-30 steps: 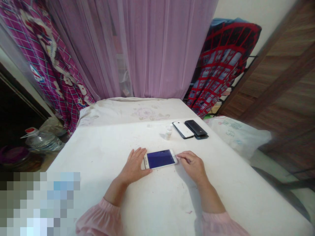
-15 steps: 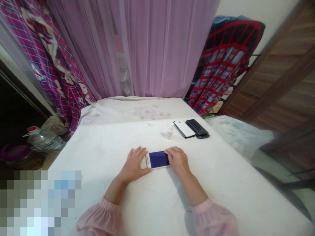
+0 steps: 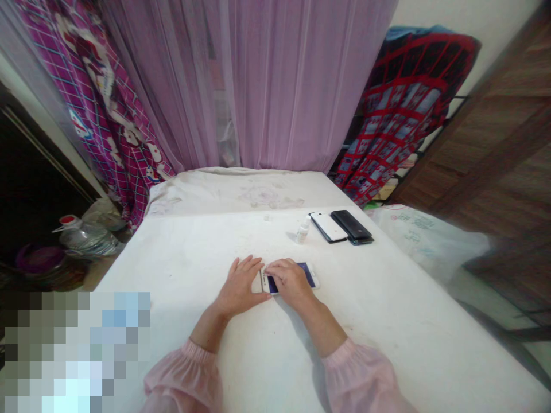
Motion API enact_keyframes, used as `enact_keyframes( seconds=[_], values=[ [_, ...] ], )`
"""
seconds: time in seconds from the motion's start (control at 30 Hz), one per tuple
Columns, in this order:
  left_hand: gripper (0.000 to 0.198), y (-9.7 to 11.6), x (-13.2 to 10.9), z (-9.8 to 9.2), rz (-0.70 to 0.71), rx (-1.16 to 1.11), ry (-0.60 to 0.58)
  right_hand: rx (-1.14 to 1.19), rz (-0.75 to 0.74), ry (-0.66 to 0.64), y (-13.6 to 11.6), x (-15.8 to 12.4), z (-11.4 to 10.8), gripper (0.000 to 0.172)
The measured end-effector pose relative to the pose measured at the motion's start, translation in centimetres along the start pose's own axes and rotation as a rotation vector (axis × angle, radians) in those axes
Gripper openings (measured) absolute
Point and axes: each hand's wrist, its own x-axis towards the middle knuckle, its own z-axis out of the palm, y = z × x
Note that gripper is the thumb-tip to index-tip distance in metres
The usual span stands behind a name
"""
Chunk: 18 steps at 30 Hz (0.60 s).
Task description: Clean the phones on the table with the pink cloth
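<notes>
A white phone with a dark blue screen lies face up on the white tablecloth. My left hand is at its left end, thumb and fingers spread apart around that end, steadying it against the cloth. Over the left part of the screen is my right hand, its fingers pressed together and bent down onto the glass. Whatever lies under those fingertips is too small or too hidden to make out.
Beyond the hands stands a small clear bottle, beside a white phone on a dark one and a stack of black phones. A plastic bag is at the right, a water jug at the left.
My right hand has slid left along the screen, uncovering the phone's right end. My left hand stays at the left end. The view has shifted slightly.
</notes>
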Motion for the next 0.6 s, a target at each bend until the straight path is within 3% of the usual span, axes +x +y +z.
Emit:
enact_keyframes(
  seconds=[0.17,0.4,0.6],
  values=[
    [0.072,0.0,0.0,0.0,-0.001,0.009,-0.003,0.083,-0.084,-0.021,0.1,-1.2,-0.4,0.028],
    [0.072,0.0,0.0,0.0,0.012,0.004,0.020,0.099,-0.069,-0.075,-0.6,-3.3,-1.8,0.026],
    [0.072,-0.2,0.0,0.2,0.015,0.003,0.007,0.053,-0.006,-0.061,-0.8,-1.8,-1.2,0.028]
  ],
)
